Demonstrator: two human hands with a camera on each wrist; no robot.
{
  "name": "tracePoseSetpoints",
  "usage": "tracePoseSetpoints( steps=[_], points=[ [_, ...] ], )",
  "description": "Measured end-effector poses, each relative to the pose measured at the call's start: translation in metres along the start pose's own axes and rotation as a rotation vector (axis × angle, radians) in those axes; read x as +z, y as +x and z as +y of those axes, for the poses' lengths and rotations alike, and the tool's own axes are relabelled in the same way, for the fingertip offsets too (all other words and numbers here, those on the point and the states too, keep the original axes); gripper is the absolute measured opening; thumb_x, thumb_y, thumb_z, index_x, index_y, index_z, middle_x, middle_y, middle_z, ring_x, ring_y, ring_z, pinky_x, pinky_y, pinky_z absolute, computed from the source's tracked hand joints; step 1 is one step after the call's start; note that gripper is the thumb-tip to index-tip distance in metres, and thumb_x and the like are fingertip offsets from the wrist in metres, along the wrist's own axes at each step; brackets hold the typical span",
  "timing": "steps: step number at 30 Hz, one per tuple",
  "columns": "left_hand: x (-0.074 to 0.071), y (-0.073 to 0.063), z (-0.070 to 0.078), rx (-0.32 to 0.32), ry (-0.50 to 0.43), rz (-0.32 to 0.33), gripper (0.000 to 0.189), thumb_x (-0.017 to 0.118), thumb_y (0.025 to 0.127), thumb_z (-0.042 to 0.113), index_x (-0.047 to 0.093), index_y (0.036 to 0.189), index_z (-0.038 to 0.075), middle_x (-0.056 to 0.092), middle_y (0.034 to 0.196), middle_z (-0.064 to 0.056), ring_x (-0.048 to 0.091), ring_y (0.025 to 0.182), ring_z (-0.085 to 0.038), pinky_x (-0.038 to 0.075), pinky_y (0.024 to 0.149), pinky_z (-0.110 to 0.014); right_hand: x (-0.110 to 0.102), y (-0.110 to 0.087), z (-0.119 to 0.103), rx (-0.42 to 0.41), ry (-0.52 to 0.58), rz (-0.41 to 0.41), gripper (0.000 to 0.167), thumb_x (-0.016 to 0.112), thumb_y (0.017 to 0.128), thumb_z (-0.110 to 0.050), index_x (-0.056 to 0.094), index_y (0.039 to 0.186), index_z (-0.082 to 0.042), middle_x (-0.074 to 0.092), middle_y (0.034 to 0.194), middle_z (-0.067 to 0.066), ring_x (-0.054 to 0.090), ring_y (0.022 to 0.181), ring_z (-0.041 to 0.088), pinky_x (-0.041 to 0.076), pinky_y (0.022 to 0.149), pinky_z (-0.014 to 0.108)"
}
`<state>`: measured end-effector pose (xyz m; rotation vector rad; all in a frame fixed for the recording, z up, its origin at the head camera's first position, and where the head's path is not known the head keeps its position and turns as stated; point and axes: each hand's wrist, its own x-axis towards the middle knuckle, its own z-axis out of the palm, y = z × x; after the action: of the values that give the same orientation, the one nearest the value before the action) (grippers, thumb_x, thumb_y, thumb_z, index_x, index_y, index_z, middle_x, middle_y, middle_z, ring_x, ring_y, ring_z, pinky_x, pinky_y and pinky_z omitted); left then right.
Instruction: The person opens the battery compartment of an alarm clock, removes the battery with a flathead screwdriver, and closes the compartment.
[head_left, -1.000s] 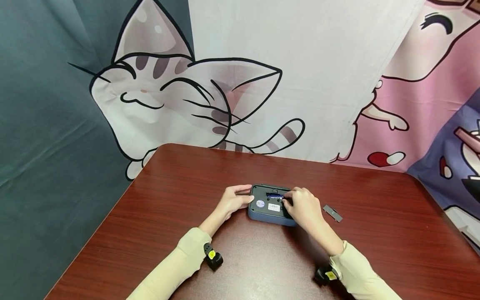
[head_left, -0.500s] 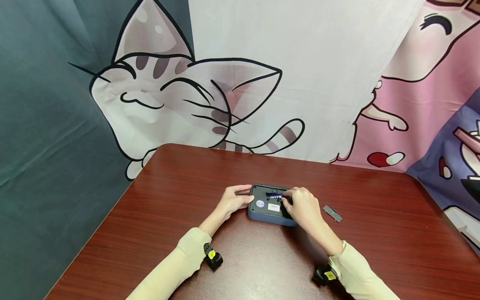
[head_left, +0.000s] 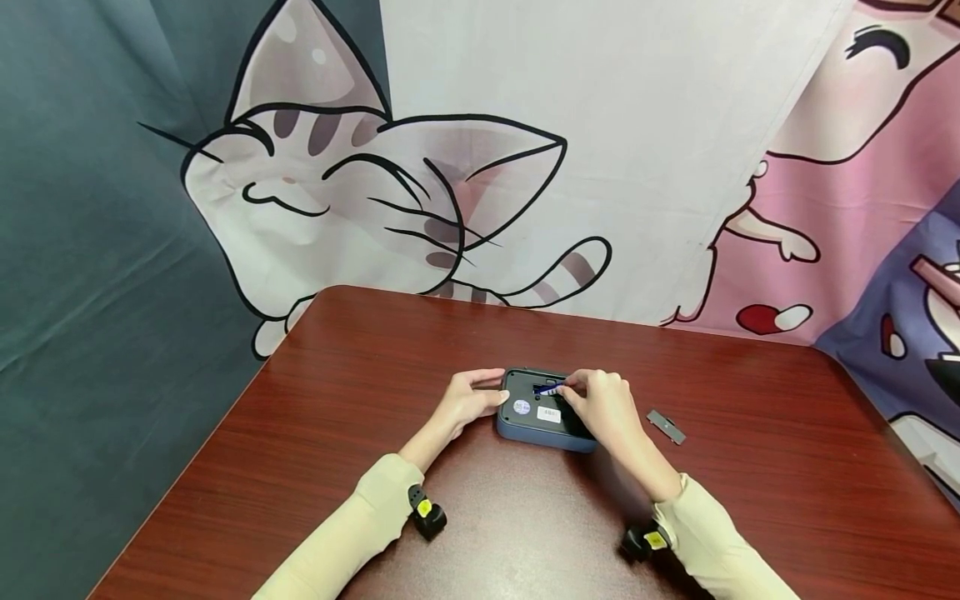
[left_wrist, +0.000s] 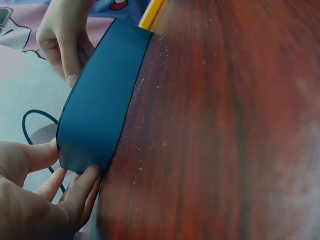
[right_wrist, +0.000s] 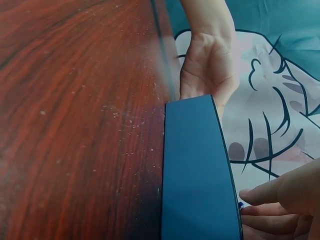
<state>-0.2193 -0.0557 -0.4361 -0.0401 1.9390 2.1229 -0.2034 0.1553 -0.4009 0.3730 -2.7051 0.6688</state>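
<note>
A blue, round-cornered electronic device [head_left: 543, 433] lies on the table with its dark back facing up and its battery compartment uncovered. My left hand [head_left: 468, 402] holds its left end, thumb at the upper edge and fingers against the side, as the left wrist view shows. Over the compartment, my right hand [head_left: 600, 404] pinches a blue-and-white battery [head_left: 549, 389] between thumb and fingertips. The battery sits slightly tilted, its right end hidden by the fingers. In the right wrist view only a speck of blue shows by the right fingertips [right_wrist: 250, 196].
A small grey battery cover [head_left: 665, 427] lies to the right of the right hand on the brown wooden table [head_left: 375, 350]. Cloths printed with cartoon cats [head_left: 480, 208] hang behind the table's far edge.
My right hand has shifted slightly up and left, and the battery's right end has tilted up. The left hand and the device stay almost still.
</note>
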Motion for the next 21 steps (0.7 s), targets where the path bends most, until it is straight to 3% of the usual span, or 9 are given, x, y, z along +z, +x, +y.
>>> tracePoseSetpoints(
  steps=[8, 15, 21],
  points=[
    [0.0, 0.0, -0.001, -0.002, 0.016, -0.003, 0.045, 0.064, 0.084, -0.008, 0.057, 0.129, -0.005, 0.058, 0.128, -0.027, 0.063, 0.089, -0.015, 0.058, 0.087, -0.036, -0.002, 0.007, 0.007, 0.07, 0.101, -0.061, 0.008, 0.076, 0.081, -0.015, 0.074, 0.083, -0.008, 0.074, 0.074, 0.004, 0.069, 0.069, 0.018, 0.055, 0.067, 0.042],
    [0.0, 0.0, 0.0, -0.001, 0.017, -0.001, 0.046, 0.065, 0.084, -0.008, 0.057, 0.129, -0.005, 0.058, 0.128, -0.027, 0.064, 0.089, -0.015, 0.058, 0.087, -0.036, -0.003, 0.012, 0.016, 0.132, 0.173, -0.17, 0.011, 0.074, 0.083, -0.018, 0.075, 0.088, -0.009, 0.073, 0.073, 0.002, 0.064, 0.068, 0.011, 0.048, 0.06, 0.025],
    [0.0, 0.0, 0.0, -0.005, 0.02, -0.001, 0.046, 0.065, 0.085, -0.007, 0.056, 0.13, -0.004, 0.058, 0.128, -0.027, 0.064, 0.091, -0.016, 0.058, 0.087, -0.037, -0.006, 0.015, 0.019, 0.172, 0.228, -0.256, 0.017, 0.072, 0.085, -0.025, 0.075, 0.093, -0.01, 0.074, 0.078, 0.002, 0.063, 0.071, 0.008, 0.05, 0.065, 0.025]
  ],
)
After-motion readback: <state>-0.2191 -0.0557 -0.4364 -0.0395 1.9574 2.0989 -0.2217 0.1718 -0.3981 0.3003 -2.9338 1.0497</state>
